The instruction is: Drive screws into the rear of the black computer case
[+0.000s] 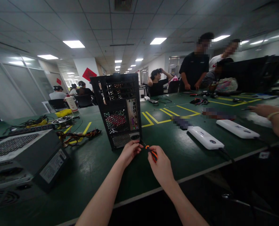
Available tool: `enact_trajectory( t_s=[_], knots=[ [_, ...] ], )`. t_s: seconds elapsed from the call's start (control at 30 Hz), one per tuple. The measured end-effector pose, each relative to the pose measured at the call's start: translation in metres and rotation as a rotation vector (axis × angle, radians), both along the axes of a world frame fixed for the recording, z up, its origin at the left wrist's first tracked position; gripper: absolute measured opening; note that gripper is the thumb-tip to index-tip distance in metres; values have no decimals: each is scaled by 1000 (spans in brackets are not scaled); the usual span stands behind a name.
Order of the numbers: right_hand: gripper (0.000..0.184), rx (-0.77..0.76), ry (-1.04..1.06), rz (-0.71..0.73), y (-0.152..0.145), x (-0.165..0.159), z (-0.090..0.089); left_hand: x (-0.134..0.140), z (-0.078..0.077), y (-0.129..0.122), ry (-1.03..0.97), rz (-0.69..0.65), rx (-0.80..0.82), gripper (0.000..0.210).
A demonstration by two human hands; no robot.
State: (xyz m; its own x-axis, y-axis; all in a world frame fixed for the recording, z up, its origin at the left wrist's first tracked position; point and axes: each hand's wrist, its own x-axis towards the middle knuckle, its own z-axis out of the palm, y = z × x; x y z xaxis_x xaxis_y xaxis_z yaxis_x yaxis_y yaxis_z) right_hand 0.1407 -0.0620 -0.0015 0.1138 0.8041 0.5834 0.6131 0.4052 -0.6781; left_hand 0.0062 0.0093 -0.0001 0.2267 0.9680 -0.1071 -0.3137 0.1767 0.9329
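A black computer case [113,105] stands upright on the green table, its rear side with ports, vents and a power socket facing me. In my right hand [161,164] is a screwdriver [148,148] with an orange and black handle, its shaft directed at the lower right corner of the case's rear. My left hand [130,152] is at that same corner, fingers curled together close to the screwdriver's tip. Whether anything small lies between those fingers is hidden.
Several grey power supply units [28,160] sit at the left, with bundled cables [79,136] behind them. White power banks [205,138] lie to the right. Another person's hand [263,111] reaches in at the far right. The table's front edge [193,176] runs below my hands.
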Motion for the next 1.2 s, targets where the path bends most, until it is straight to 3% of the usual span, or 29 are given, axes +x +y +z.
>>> enact_trajectory(
  t_s=[0.17,0.3,0.47,0.53,0.77,0.93,1.2],
  knots=[
    [15,-46,99,-10,-1,8,1,-7,-3,4,130,164,71,14],
    [15,-122,95,7,-1,17,0,-11,-6,4,366,261,202,12],
    [14,-182,93,8,1,27,-2,-4,-10,-3,672,258,567,12],
    [14,-186,123,5,0,28,-4,2,-9,-6,783,223,636,16],
    [17,-207,240,31,-2,27,-6,18,-1,-8,1640,97,651,35],
    [15,-222,264,40,-1,27,-7,16,-1,-7,1674,115,728,32],
    [14,-228,259,56,-1,28,-8,14,3,-12,1481,192,639,20]
  ],
)
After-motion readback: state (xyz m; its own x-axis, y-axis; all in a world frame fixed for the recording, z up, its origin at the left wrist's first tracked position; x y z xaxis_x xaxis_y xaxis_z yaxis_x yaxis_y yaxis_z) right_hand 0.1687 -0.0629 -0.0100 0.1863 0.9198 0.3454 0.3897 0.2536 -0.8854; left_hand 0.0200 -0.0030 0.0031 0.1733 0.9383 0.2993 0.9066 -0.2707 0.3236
